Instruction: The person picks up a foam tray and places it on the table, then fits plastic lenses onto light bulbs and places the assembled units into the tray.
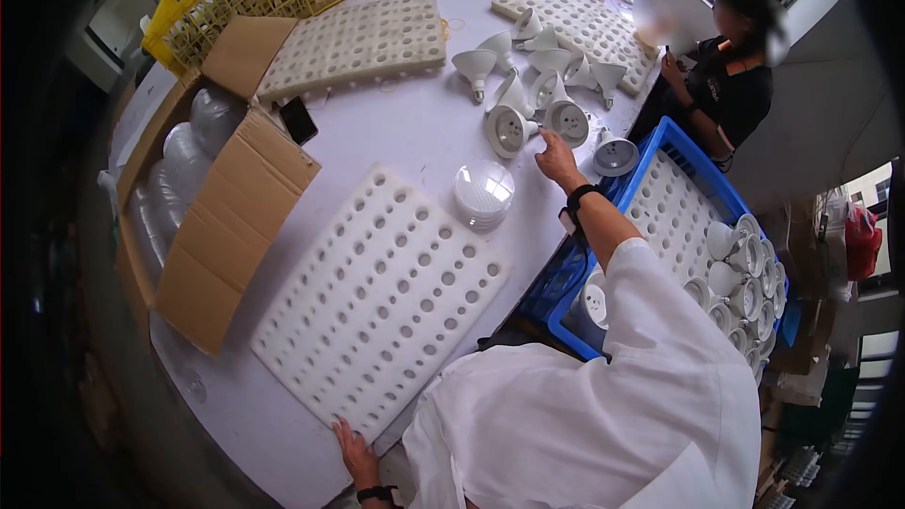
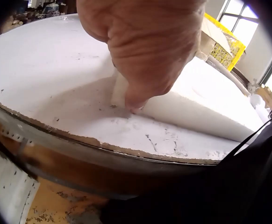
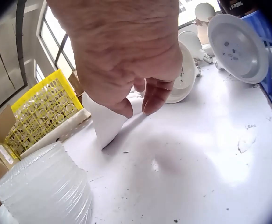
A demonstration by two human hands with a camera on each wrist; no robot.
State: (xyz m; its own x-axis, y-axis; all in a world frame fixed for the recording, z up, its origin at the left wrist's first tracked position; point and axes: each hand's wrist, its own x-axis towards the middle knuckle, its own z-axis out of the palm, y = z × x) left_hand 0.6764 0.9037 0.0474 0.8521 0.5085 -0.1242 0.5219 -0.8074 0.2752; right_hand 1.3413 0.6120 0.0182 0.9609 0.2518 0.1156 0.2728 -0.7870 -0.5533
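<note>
At table edge, left grip (image 1: 353,452) touching foam tray (image 1: 377,302)

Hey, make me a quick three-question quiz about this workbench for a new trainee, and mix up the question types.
1. Multiple choice: what does the left hand touch? A) the yellow crate B) a corner of the nearest holed foam tray C) the cardboard box
2. True or false: the stack of clear covers stands on the table, beside that tray.
3. Short answer: the right hand is by loose white lamp housings. What colour is the crate holding more of them?
Key: 1 B; 2 true; 3 blue.
</note>
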